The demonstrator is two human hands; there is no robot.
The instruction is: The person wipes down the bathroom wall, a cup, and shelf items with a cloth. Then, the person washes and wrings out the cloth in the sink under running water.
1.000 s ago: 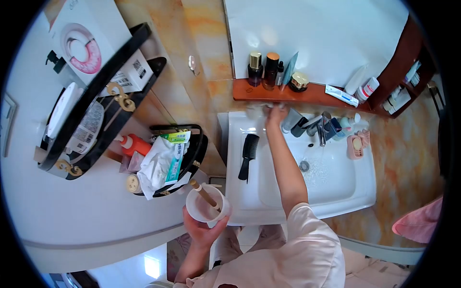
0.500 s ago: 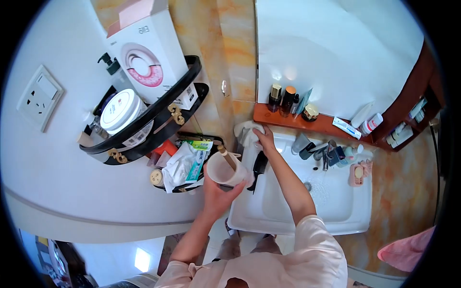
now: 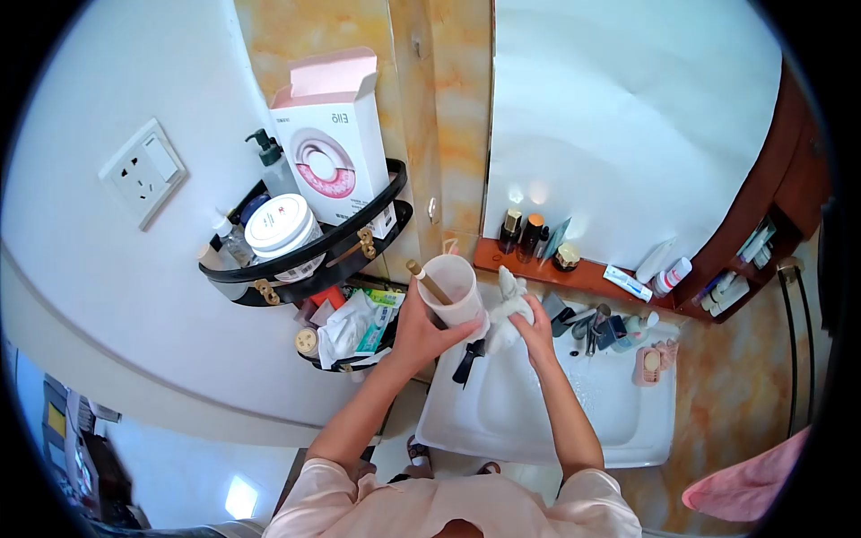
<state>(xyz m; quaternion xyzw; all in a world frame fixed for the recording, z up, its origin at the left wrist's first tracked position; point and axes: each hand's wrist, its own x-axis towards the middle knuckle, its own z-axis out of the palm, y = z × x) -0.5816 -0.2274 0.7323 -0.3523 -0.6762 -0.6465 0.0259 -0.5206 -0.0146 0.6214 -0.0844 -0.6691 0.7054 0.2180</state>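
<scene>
One white cup, a stick leaning inside, sits wrapped in the left grip, its base slanting toward the right grip, which clutches a bunched white cloth just beside the cup; contact is unclear.

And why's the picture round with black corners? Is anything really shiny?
Head view: probably a wide lens, which leaves those black corners; head view again: bright white glare on the floor, while the white cup looks fairly clear.
</scene>
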